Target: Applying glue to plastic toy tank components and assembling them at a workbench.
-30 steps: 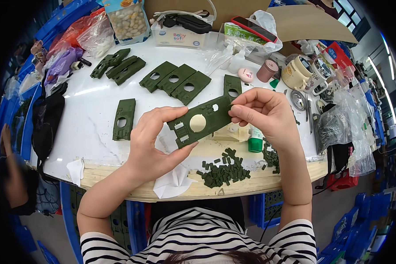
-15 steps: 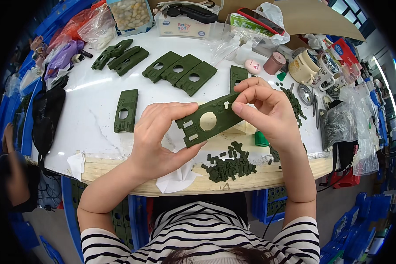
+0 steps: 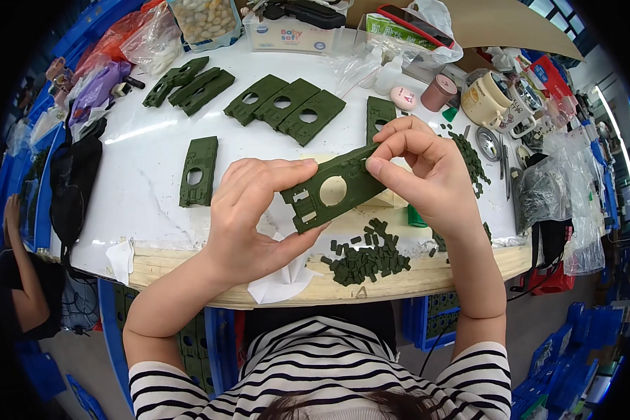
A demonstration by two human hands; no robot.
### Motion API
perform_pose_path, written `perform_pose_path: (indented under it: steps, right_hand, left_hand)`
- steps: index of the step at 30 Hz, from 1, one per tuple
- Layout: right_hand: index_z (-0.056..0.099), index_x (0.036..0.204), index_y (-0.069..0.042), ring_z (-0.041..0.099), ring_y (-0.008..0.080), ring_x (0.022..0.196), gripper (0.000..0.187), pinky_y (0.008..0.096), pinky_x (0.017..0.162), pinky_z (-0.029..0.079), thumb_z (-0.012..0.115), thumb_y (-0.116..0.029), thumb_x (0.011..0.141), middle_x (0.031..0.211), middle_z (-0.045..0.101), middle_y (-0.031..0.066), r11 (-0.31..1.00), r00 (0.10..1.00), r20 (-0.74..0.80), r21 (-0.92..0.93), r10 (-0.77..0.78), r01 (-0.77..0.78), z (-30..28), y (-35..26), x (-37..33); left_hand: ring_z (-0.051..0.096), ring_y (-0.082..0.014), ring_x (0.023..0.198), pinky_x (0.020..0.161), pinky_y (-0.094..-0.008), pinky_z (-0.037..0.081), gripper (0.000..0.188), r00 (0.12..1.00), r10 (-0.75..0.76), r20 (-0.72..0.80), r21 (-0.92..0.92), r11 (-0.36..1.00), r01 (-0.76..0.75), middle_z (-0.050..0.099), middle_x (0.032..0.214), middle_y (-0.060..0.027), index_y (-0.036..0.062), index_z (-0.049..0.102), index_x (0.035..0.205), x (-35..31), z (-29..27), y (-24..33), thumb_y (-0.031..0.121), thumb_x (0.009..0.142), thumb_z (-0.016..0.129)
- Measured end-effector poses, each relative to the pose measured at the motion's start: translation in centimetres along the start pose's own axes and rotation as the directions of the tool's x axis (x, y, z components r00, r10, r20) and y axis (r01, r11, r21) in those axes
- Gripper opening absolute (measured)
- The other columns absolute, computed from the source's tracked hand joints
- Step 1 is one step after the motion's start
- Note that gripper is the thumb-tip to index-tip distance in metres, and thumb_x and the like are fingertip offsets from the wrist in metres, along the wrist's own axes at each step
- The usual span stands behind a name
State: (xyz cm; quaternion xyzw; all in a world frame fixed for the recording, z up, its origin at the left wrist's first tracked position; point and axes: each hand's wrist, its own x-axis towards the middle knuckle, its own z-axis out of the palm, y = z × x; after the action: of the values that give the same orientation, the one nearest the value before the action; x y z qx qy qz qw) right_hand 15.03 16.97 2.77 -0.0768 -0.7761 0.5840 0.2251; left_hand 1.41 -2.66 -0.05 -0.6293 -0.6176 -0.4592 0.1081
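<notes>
Between both hands is a dark green plastic toy tank hull [image 3: 350, 183] with a round hole and small square slots, tilted above the table. My left hand [image 3: 248, 210] is closed on its left end, thumb below and fingers above. My right hand [image 3: 416, 164] pinches at its right end, thumb and index finger on the upper face; whether a small piece is between them is hidden. Below the hull lies a pile of small dark green pieces [image 3: 367, 262]. Similar hulls [image 3: 311, 117] lie farther back, and another hull [image 3: 199, 171] lies left of my left hand.
A second heap of small green pieces [image 3: 469, 161] lies right of my right hand, near a green cap [image 3: 416, 217]. Mugs [image 3: 484, 101], a pink cylinder [image 3: 439, 94] and a clear box [image 3: 294, 36] stand at the back. White paper [image 3: 283, 283] lies at the front edge.
A pale square slot beside my right thumb no longer shows; that spot now looks dark green. My right fingertips have shifted slightly left and the hull has barely moved.
</notes>
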Motion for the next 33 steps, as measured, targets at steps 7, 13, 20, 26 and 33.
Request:
perform_pose_path:
  steps: [7,13,20,26,33]
  right_hand:
    - [0.066,0.075,0.000,0.056,0.0161,0.087,0.013,0.0298,0.085,0.042,0.071,-0.012,0.075,0.091,0.059,0.0066,0.986,0.994,-0.023,-0.137,-0.104,0.100,-0.09,0.05,0.05]
    - [0.065,0.073,0.000,0.056,0.0150,0.087,0.015,0.0288,0.083,0.043,0.071,-0.012,0.076,0.090,0.059,0.0076,0.992,0.995,-0.022,-0.085,-0.097,0.094,0.26,0.23,-0.03]
    - [0.064,0.073,0.000,0.055,0.0139,0.086,0.013,0.0280,0.081,0.043,0.071,-0.011,0.076,0.090,0.058,0.0068,0.995,0.997,-0.010,-0.070,-0.078,0.077,0.10,0.06,-0.03]
    - [0.064,0.074,0.000,0.054,0.0132,0.085,0.012,0.0274,0.081,0.043,0.070,-0.010,0.077,0.090,0.057,0.0062,0.994,0.997,-0.001,-0.065,-0.083,0.083,0.07,-0.06,-0.12]
    - [0.064,0.074,0.000,0.054,0.0126,0.085,0.012,0.0268,0.080,0.043,0.071,-0.009,0.076,0.090,0.057,0.0059,0.994,0.997,0.000,-0.074,-0.082,0.082,0.11,-0.13,-0.16]
  left_hand:
    - [0.063,-0.0260,0.089,0.078,-0.0357,0.046,0.057,0.997,0.073,-0.016,0.030,0.997,-0.072,0.066,0.107,-0.0143,-0.0007,0.060,0.111,0.52,-0.29,-0.06,0.004,0.059,0.083]
    - [0.063,-0.0266,0.092,0.082,-0.0366,0.046,0.056,0.999,0.040,-0.007,-0.009,0.999,-0.040,0.066,0.108,-0.0157,-0.0010,0.059,0.110,-0.12,-0.14,-0.11,0.004,0.060,0.083]
    - [0.062,-0.0268,0.093,0.085,-0.0394,0.045,0.057,0.999,0.044,-0.001,-0.028,0.999,-0.044,0.066,0.108,-0.0162,-0.0010,0.059,0.111,0.04,-0.18,-0.20,0.006,0.059,0.083]
    - [0.062,-0.0263,0.093,0.086,-0.0394,0.044,0.058,0.999,0.046,0.003,-0.043,0.998,-0.046,0.066,0.109,-0.0164,-0.0012,0.059,0.111,-0.01,-0.11,-0.28,0.006,0.059,0.083]
    - [0.062,-0.0253,0.093,0.088,-0.0413,0.042,0.058,0.999,0.051,0.001,-0.050,0.997,-0.050,0.067,0.108,-0.0158,-0.0005,0.059,0.112,-0.01,-0.15,-0.24,0.007,0.060,0.083]
